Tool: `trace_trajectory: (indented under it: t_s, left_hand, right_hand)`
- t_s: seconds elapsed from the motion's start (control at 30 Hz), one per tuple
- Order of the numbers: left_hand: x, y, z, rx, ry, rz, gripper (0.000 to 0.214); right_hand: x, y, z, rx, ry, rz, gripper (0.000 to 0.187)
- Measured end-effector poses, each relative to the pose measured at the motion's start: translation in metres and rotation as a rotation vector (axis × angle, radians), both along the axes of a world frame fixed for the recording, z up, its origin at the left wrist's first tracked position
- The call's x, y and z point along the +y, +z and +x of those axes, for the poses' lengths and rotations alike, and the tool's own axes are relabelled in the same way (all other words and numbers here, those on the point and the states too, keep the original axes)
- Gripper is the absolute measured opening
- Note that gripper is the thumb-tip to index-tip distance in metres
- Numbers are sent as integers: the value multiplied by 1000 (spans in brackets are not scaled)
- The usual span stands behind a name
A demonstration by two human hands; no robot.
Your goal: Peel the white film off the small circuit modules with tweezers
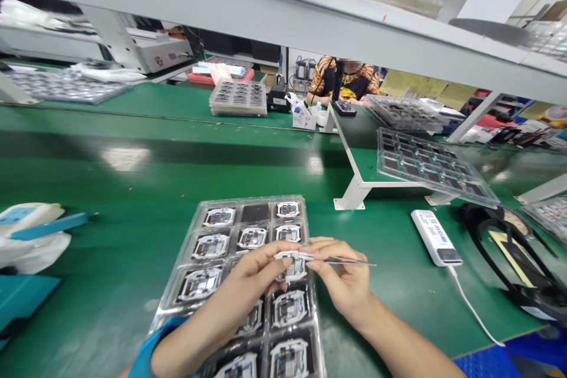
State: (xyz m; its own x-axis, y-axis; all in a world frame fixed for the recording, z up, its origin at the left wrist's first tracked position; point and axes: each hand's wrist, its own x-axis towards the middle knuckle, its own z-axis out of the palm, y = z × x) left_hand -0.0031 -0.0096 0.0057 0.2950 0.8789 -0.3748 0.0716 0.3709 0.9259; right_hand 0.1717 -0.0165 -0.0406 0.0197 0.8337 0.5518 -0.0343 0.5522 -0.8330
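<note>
You are pinching the white module [290,267] in your left fingers [277,260] and clamping the tweezers [349,260] in your right fingers [323,250], risking a scratched module or a drop onto the tray [248,201] just beneath if the tip slips

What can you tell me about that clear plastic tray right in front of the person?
The clear moulded plastic tray lies flat on the green bench mat. It is divided into three columns of rectangular pockets, and most hold a white-framed electronic module. One pocket in the far row shows only a dark square. The nearest rows run out of view, and the person's left hand and forearm pass above the tray.
</note>
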Motion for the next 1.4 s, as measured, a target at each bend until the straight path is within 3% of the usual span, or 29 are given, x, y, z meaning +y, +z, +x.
trace_trajectory:
  t_s: [0.17,0.3,0.53,0.73,1.0,1.13,1.23,1.4]
  left_hand:
    - [-2,-12,-6,-114,-155,97,47]
    - [4,-18,-12,-104,-195,171,33]
    - [48,-13,-35,227,41,387,20]
    - [85,-21,-49,439,171,516,15]
    - [82,-14,-49,856,90,748,26]
    - [83,-9,-72,1046,88,763,33]
    - [82,-10,-93,1155,103,738,25]
    - [82,-16,-113,1168,114,701,13]
  right_hand:
    - [2,1,2,-2,-25,-22,8]
    - [2,0,3,105,-6,-94,9]
    - [5,-8,11,124,11,-108,8]
    - [5,-10,13,125,14,-92,8]
    - [4,-2,8,158,1,-58,6]
    - [3,-4,9,157,1,-66,10]
    - [3,-8,11,134,36,-78,15]
    - [5,-10,13,90,15,-72,17]
